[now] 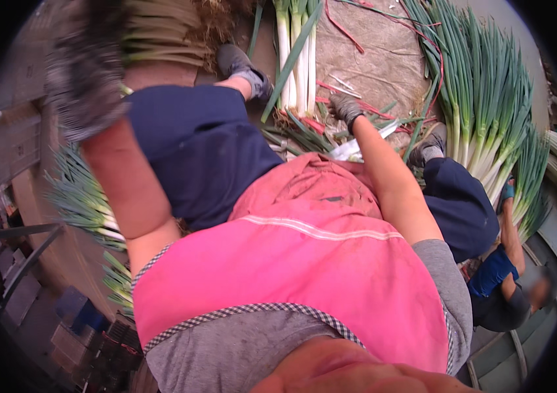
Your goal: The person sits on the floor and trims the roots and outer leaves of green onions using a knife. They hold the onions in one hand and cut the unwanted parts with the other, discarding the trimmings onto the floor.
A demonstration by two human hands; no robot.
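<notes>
My left hand (89, 78), in a dark, dirty work glove, is raised at the upper left, close to the camera and blurred by motion. Its fingers cannot be made out. My right hand (345, 108), in a grey glove, is low over the ground with curled fingers. Whether anything is inside it does not show. Just left of it stands a bunch of large green onions (298, 64), with white stalks and roots towards me. Red ties (374, 110), loose leaves and a white plastic strip (352, 150) lie around the right hand.
A big pile of green onions (485, 108) fills the right side. A co-worker (499, 290) crouches there, one gloved hand at the pile. More onions with brown roots (170, 34) lie at the top left, others (87, 191) along the left. Crates (74, 307) and a metal frame (28, 255) stand lower left.
</notes>
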